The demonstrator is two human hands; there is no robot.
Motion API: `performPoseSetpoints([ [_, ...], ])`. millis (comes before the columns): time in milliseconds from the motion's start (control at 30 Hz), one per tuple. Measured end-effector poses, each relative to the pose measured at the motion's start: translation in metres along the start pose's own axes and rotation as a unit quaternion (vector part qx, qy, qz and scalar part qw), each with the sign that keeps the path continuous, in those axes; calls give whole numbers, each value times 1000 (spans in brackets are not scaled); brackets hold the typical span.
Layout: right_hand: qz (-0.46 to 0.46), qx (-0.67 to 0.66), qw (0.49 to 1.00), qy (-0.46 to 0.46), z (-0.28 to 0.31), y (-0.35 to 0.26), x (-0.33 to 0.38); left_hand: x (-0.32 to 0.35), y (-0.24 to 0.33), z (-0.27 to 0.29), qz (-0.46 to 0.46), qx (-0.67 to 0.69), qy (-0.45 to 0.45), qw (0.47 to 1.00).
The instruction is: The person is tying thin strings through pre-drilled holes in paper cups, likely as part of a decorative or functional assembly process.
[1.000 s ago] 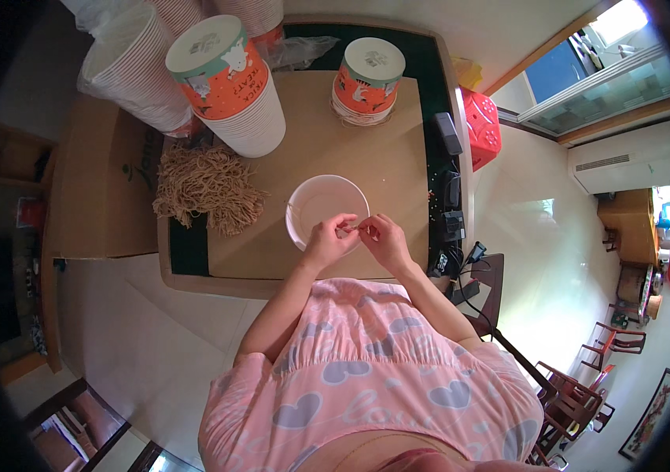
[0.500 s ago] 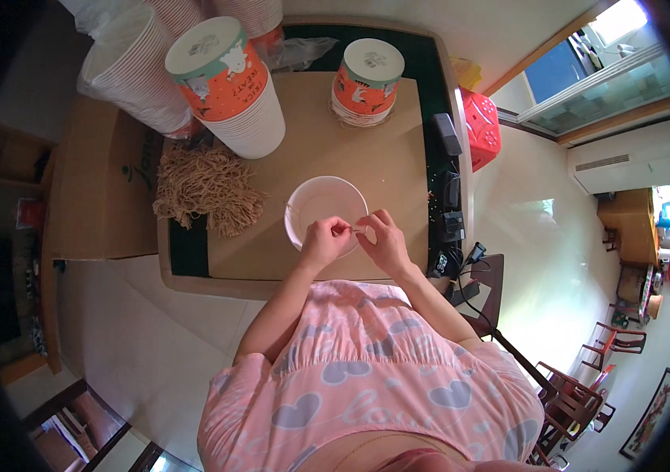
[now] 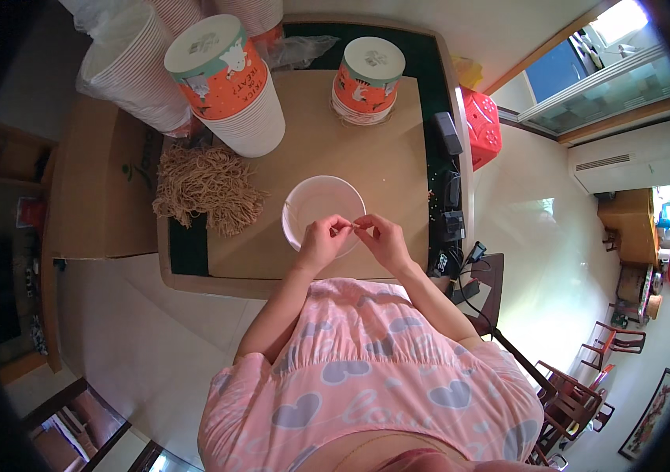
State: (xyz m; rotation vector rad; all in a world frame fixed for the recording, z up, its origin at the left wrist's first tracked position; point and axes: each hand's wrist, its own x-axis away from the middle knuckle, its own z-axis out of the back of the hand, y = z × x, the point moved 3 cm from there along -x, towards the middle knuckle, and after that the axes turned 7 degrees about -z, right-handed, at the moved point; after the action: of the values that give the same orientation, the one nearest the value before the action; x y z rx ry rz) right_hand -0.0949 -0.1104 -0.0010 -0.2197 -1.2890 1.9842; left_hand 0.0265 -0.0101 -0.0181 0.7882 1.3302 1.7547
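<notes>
Table [image 3: 189, 250] w/ cardboard sheet [image 3: 398, 173] on top; tall cup stack [image 3: 233, 86] far L, twine bundle [image 3: 205, 189] nearer. White tub [image 3: 321, 195] nr. front edge. L hand [image 3: 321, 242] & R hand [image 3: 384, 242] over its rim, each grip pinching thin tan strand [image 3: 353, 227].

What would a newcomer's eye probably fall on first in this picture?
Most likely the tall stack of orange-banded, upside-down paper buckets, upper left, with a shorter stack to its right. Below the tall one lies a tangled heap of brown twine. At the centre, the left hand and right hand meet over the near right side of a white paper bucket, pinching something too small to name.
</notes>
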Motion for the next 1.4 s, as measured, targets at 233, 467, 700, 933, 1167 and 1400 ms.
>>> performPoseSetpoints([
  [233,32,22,999,10,0,-1,0,1,0,2,6,-38,17,999],
  [467,60,29,998,17,1,-2,1,3,4,2,22,-21,21,999],
  [700,85,61,994,18,2,-7,3,1,9,-1,-27,-103,8,994],
  [933,65,62,996,21,4,-1,3,5,10,2,-4,-66,16,998],
  [1167,116,48,992,7,9,-17,9,7,20,7,19,-54,-3,998],
  [1400,111,62,991,30,13,-11,8,13,29,7,62,31,-56,996],
])
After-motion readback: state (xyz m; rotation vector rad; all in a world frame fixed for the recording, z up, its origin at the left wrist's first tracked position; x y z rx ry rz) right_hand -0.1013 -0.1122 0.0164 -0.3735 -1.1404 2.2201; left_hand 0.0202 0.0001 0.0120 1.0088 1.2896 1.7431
